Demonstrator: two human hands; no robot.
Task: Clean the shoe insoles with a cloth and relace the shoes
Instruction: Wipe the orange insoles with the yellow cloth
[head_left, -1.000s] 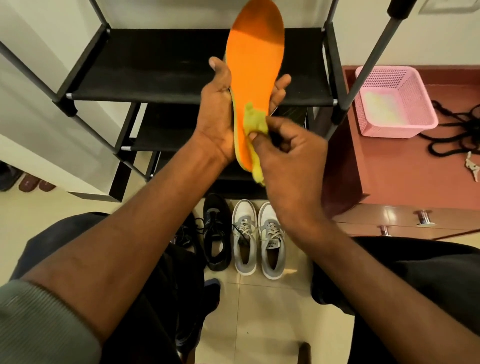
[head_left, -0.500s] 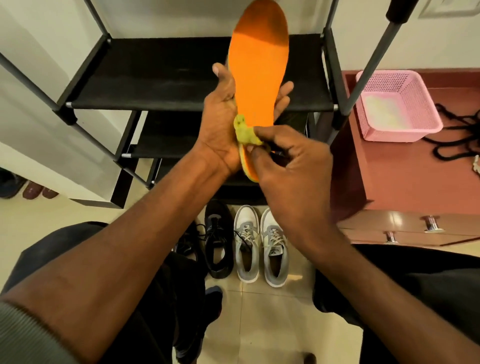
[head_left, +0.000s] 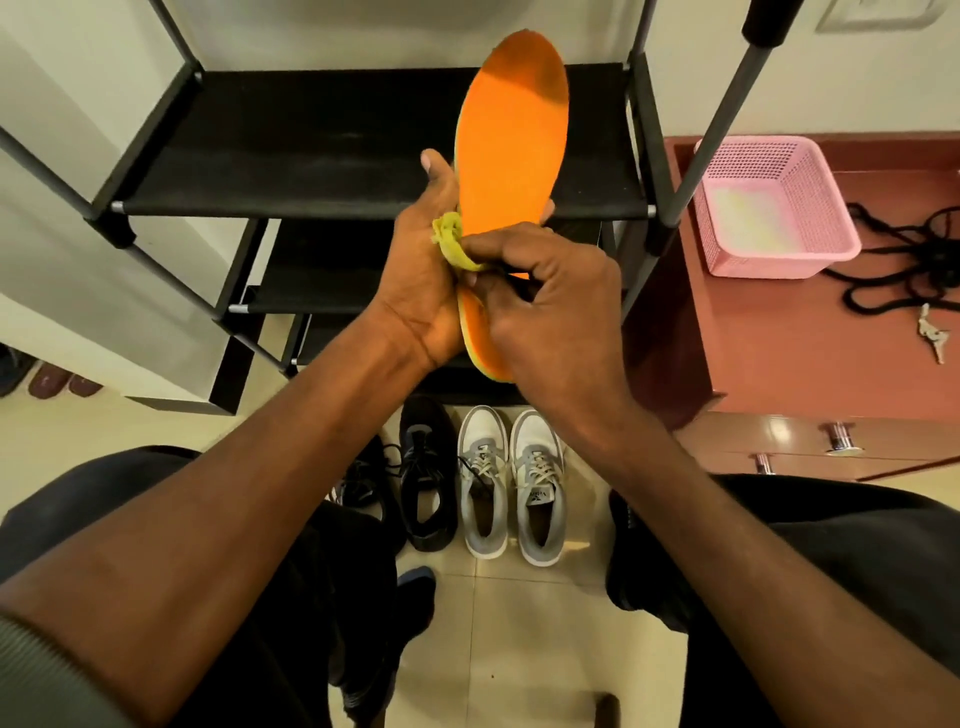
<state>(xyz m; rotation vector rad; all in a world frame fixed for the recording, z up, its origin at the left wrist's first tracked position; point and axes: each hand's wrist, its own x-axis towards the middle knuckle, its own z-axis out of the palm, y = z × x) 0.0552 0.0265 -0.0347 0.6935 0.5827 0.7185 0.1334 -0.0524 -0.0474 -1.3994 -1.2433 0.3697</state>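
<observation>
Insole held up, cloth pressed on its left edge

Insole (head_left: 511, 156), orange, stands nearly upright in front of the black rack (head_left: 332, 150), toe end up and heel down. I have my left hand (head_left: 421, 275) curled round its left edge from behind, thumb up along the side and fingertips just showing past the right edge. My right hand (head_left: 545, 301) has its fingers bent and pinches a small yellow-green cloth (head_left: 454, 244), which lies bunched against the insole's left edge, touching the left palm too. The right hand covers the lower middle of the insole, so I cannot tell how much of the cloth is tucked inside the fingers.

On the floor (head_left: 519, 649) below, between my knees, a grey-and-white pair of shoes (head_left: 511, 483) stands side by side, laced, toes toward the rack. Just left of it sits a black shoe (head_left: 428, 478), with another dark shoe partly hidden behind my left forearm.

At the right, a reddish table (head_left: 779, 338) carries a pink basket (head_left: 774, 208) near its far left corner. Black laces (head_left: 904, 265) lie in a loose tangle beside the basket, with keys (head_left: 932, 338) near them.
</observation>
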